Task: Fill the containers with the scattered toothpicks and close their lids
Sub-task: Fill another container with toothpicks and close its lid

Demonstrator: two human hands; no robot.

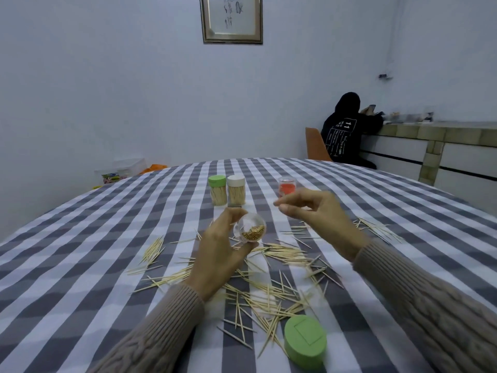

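Head view: a clear jar held over scattered toothpicks.

The left hand gripped a tilted clear jar, partly filled with toothpicks, its mouth facing the camera. The right hand hovered beside it, fingertips pinched; whether they held anything was blurred. Loose toothpicks lay across the checked surface. A green lid lay near the front edge. Further back stood two full, capped jars, green and white, and a red-filled jar, with open cloth around them.
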